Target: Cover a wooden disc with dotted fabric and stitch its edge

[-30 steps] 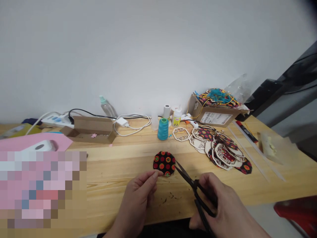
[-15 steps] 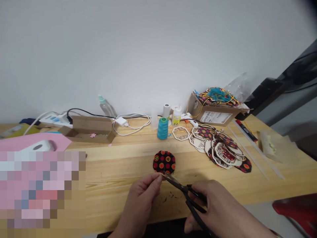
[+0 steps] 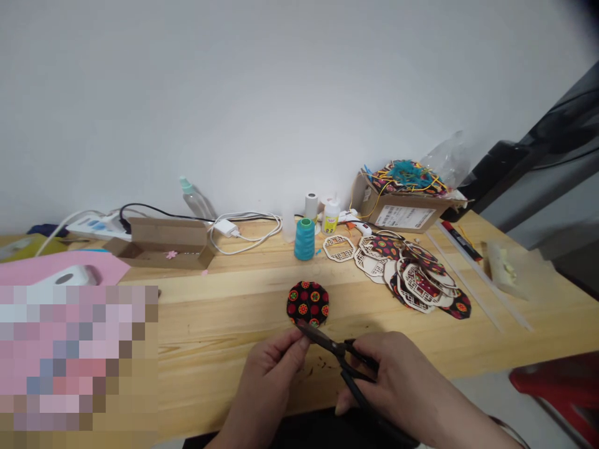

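A round piece of black fabric (image 3: 307, 302) with red, orange and green flower prints is in front of me. At its near edge, my left hand (image 3: 276, 368) is closed in a pinch; the fingertips hide exactly what part they hold. My right hand (image 3: 393, 374) grips black-handled scissors (image 3: 334, 348) by the loops. Their dark blades lie nearly together, with the tips pointing left across the fabric's lower edge, just above my left fingertips. Small dark snippets (image 3: 322, 363) are scattered on the wood below the blades.
Behind the fabric stand a teal thread cone (image 3: 304, 240) and a glue bottle (image 3: 331, 217). Right of them lie lattice cut-outs and fabric discs in a heap (image 3: 418, 280), before a filled cardboard box (image 3: 402, 215). An open small box (image 3: 163, 252) is at left. White strips (image 3: 486, 293) lie far right.
The scissor blades have come together and shifted left, over the fabric's near edge beside my left fingertips. My right hand has moved slightly left with them. The whole view has shifted a little.
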Demonstrator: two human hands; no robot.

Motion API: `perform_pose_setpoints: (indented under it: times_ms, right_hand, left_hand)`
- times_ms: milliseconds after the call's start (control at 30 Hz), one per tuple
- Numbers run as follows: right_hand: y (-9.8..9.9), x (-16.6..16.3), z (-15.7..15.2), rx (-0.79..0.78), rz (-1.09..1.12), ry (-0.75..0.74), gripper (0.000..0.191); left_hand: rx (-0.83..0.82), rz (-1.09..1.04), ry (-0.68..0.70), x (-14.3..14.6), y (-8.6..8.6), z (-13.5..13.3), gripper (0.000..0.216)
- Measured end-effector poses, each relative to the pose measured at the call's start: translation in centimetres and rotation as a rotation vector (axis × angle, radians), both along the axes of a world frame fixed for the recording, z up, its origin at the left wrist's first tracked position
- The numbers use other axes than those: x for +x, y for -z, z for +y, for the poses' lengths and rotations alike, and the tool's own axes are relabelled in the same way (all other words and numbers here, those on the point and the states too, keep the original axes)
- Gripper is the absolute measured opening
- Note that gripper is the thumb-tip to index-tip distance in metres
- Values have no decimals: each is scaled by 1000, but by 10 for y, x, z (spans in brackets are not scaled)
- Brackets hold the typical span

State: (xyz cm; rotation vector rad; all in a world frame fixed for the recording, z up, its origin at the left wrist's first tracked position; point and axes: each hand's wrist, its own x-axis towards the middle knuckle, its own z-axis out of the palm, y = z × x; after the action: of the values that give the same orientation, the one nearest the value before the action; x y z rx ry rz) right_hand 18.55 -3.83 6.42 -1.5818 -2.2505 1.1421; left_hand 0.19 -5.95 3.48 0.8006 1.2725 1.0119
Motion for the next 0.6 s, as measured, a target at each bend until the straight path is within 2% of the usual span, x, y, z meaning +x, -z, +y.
perform_pose_setpoints:
  times_ms: [233, 400, 500, 600]
  right_hand:
    - [6, 3, 1, 63, -45, 2, 24]
    - [-4, 9, -7, 8, -9, -49, 11]
    - [-10, 21, -14, 38, -143, -136, 10]
    - [-7, 40, -14, 98, -307, -149, 10]
  left_hand:
    - [-22, 4, 31, -1, 6, -2, 24]
    - [-33, 83, -147, -8, 12, 4, 23]
    - [-36, 53, -229, -12, 14, 8, 25]
    - [-56, -64, -245, -14, 12, 10, 31]
